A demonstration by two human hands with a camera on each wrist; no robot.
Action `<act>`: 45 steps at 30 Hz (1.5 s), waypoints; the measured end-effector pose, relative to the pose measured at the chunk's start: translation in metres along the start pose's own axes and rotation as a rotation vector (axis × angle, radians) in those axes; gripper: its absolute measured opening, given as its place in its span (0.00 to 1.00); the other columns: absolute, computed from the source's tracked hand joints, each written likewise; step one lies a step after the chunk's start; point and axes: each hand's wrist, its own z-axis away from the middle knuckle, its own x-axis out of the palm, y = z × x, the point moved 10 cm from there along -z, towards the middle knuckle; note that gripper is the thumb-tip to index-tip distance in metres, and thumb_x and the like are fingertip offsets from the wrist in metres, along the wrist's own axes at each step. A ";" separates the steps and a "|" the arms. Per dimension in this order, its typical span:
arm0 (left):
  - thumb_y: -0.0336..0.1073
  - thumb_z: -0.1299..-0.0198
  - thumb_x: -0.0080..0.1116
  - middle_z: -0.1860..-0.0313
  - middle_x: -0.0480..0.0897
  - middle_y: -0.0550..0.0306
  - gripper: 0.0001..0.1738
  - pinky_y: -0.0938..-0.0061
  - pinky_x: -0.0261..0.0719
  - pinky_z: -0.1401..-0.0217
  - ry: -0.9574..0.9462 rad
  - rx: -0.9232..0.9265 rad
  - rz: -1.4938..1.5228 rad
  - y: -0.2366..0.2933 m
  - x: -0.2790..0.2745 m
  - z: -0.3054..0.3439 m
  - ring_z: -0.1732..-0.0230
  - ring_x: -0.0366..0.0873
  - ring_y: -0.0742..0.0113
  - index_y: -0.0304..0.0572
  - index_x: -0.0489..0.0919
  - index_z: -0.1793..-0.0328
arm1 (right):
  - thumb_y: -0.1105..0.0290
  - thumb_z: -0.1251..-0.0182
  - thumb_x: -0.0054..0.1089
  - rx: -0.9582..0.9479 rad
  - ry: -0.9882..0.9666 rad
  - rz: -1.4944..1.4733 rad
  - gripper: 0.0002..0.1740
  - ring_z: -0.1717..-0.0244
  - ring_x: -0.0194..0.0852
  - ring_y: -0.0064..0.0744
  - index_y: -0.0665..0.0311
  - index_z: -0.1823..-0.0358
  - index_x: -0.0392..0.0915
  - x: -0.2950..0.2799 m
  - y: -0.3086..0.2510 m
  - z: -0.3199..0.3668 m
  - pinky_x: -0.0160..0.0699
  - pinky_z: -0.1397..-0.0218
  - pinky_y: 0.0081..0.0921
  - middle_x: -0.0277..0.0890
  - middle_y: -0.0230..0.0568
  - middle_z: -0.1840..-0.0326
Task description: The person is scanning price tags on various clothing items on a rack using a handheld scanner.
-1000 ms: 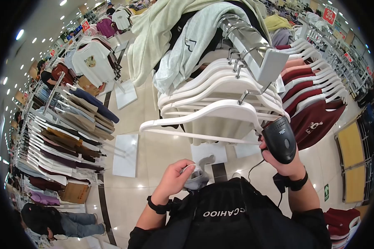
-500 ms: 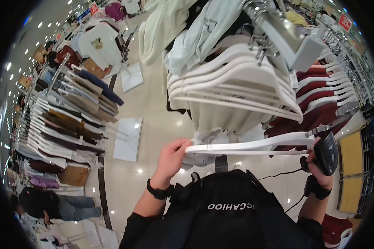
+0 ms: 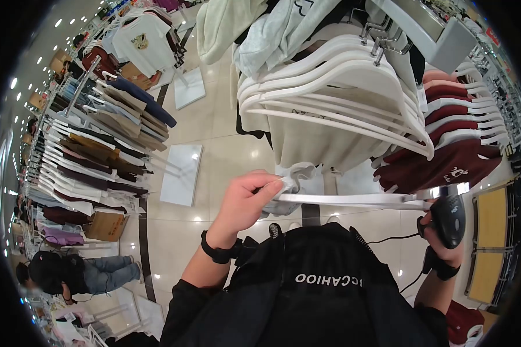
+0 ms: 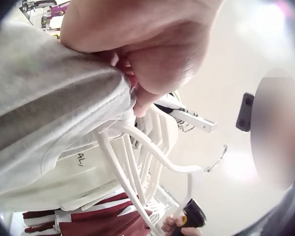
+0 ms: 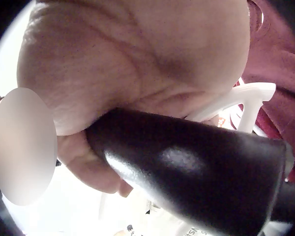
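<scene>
In the head view my left hand (image 3: pixel 249 199) pinches a light grey garment (image 3: pixel 298 176), and the end of a white hanger (image 3: pixel 353 200) meets the cloth there. The left wrist view shows that hanger (image 4: pixel 162 160) slanting away from the grey garment (image 4: pixel 59 113), its tip at the cloth beneath my left hand (image 4: pixel 147 44). At the hanger's far end, my right hand (image 3: pixel 444 240) grips a black corded scanner (image 3: pixel 449 222). In the right wrist view the scanner (image 5: pixel 187 162) fills the palm of my right hand (image 5: pixel 137 64), with the white hanger (image 5: pixel 236 105) beside it.
Ahead, a metal rack (image 3: pixel 454 43) carries white hangers (image 3: pixel 336 69) and cream garments. Maroon tops (image 3: pixel 446 168) hang at the right. Clothes racks (image 3: pixel 92 168) line the left, where a person in black (image 3: pixel 49 272) stands. A black cord (image 3: pixel 391 236) runs from the scanner.
The hanger has come down from beside the rack to between my hands. My left hand has risen slightly and now pinches the grey garment. My right hand has moved right with the scanner.
</scene>
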 end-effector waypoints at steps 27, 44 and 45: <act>0.36 0.39 0.67 0.69 0.84 0.51 0.11 0.72 0.77 0.64 -0.106 0.414 -0.169 0.056 0.042 0.011 0.67 0.82 0.63 0.34 0.83 0.66 | 0.82 0.42 0.69 0.133 -0.538 -0.453 0.26 0.53 0.85 0.27 0.70 0.40 0.75 0.124 0.036 -0.015 0.81 0.44 0.26 0.85 0.41 0.48; 0.29 0.54 0.80 0.64 0.83 0.56 0.16 0.75 0.76 0.64 -0.345 0.362 0.035 0.098 0.053 0.019 0.65 0.80 0.68 0.38 0.90 0.58 | 0.64 0.51 0.84 0.350 -0.624 -0.223 0.28 0.59 0.73 0.17 0.63 0.50 0.79 0.166 0.109 -0.041 0.75 0.55 0.22 0.79 0.29 0.59; 0.29 0.54 0.80 0.63 0.83 0.56 0.16 0.76 0.76 0.64 -0.386 0.391 0.065 0.102 0.060 0.020 0.66 0.80 0.69 0.37 0.90 0.57 | 0.61 0.51 0.85 0.276 -0.585 -0.300 0.31 0.57 0.74 0.22 0.65 0.50 0.78 0.176 0.083 -0.042 0.75 0.50 0.25 0.78 0.31 0.60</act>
